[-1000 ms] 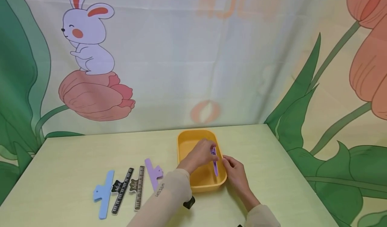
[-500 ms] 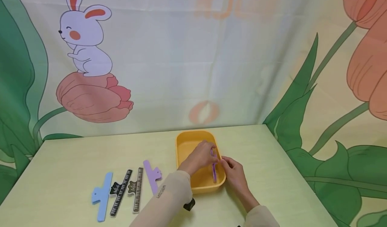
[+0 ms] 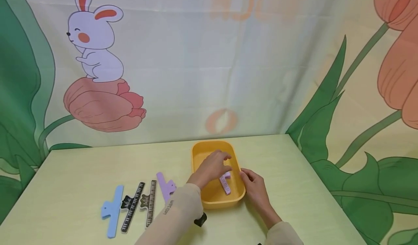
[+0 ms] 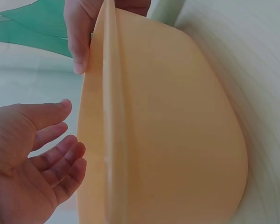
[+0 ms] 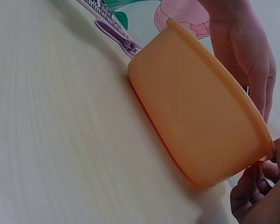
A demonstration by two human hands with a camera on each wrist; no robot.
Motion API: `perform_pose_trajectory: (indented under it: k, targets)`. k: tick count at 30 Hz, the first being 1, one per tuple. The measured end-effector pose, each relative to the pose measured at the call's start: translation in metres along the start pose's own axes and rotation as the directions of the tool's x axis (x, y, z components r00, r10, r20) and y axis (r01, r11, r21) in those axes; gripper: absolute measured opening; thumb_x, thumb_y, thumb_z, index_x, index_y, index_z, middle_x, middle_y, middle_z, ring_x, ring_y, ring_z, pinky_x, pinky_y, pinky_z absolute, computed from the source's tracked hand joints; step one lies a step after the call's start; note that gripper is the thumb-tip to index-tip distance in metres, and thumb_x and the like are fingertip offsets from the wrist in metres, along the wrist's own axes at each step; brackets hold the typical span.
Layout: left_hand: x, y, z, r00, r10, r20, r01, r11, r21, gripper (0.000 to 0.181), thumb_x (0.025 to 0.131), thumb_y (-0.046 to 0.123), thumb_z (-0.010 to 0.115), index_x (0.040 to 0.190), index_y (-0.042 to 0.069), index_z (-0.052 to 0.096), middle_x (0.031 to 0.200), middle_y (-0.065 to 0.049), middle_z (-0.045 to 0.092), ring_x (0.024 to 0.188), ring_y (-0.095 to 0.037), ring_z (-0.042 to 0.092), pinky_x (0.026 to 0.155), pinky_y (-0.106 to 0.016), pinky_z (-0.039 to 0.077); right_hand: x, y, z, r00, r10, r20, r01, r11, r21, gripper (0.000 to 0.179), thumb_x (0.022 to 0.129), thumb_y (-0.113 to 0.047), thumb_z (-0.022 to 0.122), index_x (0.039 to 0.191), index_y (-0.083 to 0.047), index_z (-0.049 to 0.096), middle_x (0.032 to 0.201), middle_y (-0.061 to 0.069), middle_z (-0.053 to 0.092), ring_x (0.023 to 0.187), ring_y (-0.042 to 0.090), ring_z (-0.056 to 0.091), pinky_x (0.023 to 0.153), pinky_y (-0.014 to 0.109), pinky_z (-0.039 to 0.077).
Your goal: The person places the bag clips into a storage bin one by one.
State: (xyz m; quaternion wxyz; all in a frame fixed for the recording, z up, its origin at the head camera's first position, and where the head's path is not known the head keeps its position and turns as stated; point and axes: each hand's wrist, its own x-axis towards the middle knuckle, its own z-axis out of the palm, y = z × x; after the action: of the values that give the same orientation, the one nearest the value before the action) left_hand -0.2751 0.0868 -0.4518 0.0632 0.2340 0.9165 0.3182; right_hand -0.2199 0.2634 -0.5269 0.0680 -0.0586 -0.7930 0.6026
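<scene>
My left hand (image 3: 211,169) hovers over the yellow plastic bin (image 3: 223,203), its fingers loosely bent and parted with nothing between them. Beneath it a light purple clip (image 3: 225,185) with a piano-key strip lies on the bin's floor, partly covered by the hand. The left wrist view has this hand (image 4: 23,163) beside the bin's rim (image 4: 113,116). On the bin's right side my right hand (image 3: 256,187) pinches the rim between thumb and fingers; the right wrist view catches these fingers (image 5: 252,189) at the rim's corner.
Left of the bin, several ruler-shaped clips lie in a row on the table: a plain purple clip (image 3: 164,187), a grey piano-key clip (image 3: 151,203), a black piano-key clip (image 3: 133,208) and a blue clip (image 3: 113,212). A printed curtain (image 3: 183,74) hangs behind the table.
My left hand has let go of the purple clip, which was upright in its fingers and now lies in the bin. The hand has drawn slightly left. The right hand stays at the rim.
</scene>
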Motion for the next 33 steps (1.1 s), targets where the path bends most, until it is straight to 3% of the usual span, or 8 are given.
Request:
perform_pose_trajectory:
  k: [6,16,33]
  targets:
    - [-0.002,-0.003,-0.002,1.0,0.017,-0.002,-0.017,1.0,0.015,0.037,0.098,0.021,0.073,0.13,0.003,0.069,0.119,-0.013,0.066,0.109,-0.028,0.062,0.098,-0.043,0.052,-0.001,-0.002,0.0,1.0,0.007,0.003,-0.007,1.0,0.014,0.037,0.106,-0.022,0.062,0.131,0.005,0.067,0.124,0.02,0.069,0.105,0.027,0.067,0.084,0.025,0.058]
    - [-0.006,-0.003,-0.009,1.0,0.013,-0.009,-0.014,0.999,-0.035,0.038,0.102,0.022,0.068,0.135,0.002,0.066,0.123,-0.013,0.065,0.112,-0.029,0.063,0.101,-0.043,0.052,-0.001,-0.002,0.002,1.0,0.013,0.003,-0.013,1.0,0.012,0.037,0.106,-0.02,0.061,0.132,0.006,0.066,0.124,0.022,0.068,0.105,0.029,0.067,0.085,0.03,0.06]
    - [-0.013,-0.001,-0.035,0.995,0.068,-0.067,-0.075,0.991,-0.109,0.043,0.102,0.02,0.067,0.14,0.002,0.06,0.127,-0.015,0.067,0.112,-0.028,0.065,0.096,-0.042,0.055,-0.003,-0.002,0.002,1.0,0.03,0.005,-0.03,1.0,0.001,0.042,0.106,-0.024,0.061,0.135,0.005,0.064,0.129,0.023,0.066,0.108,0.03,0.066,0.089,0.035,0.059]
